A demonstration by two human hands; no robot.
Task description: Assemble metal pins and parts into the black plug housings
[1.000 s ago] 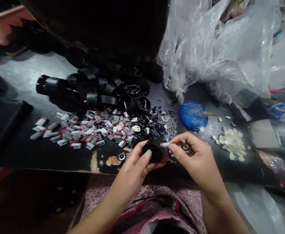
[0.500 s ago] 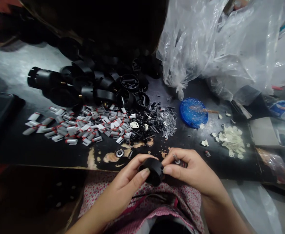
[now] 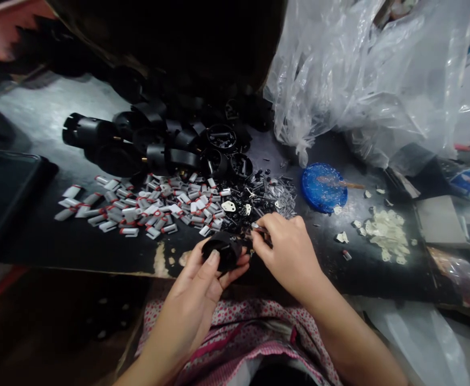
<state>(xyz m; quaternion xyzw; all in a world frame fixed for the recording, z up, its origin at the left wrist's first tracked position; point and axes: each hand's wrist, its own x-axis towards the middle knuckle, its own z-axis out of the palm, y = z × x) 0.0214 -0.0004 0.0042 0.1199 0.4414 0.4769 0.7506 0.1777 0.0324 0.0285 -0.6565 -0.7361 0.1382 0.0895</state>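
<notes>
While the left hand (image 3: 202, 279) clamps a black cap (image 3: 222, 251) at lower centre, just off the worktop (image 3: 37, 236) edge, the right hand (image 3: 289, 252) sits immediately right of it, fingertips pinched on something small and metallic, though what exactly is hard to tell. Cap's open face tilts up-right, toward that hand. Springs (image 3: 254, 201) lie just above.
</notes>
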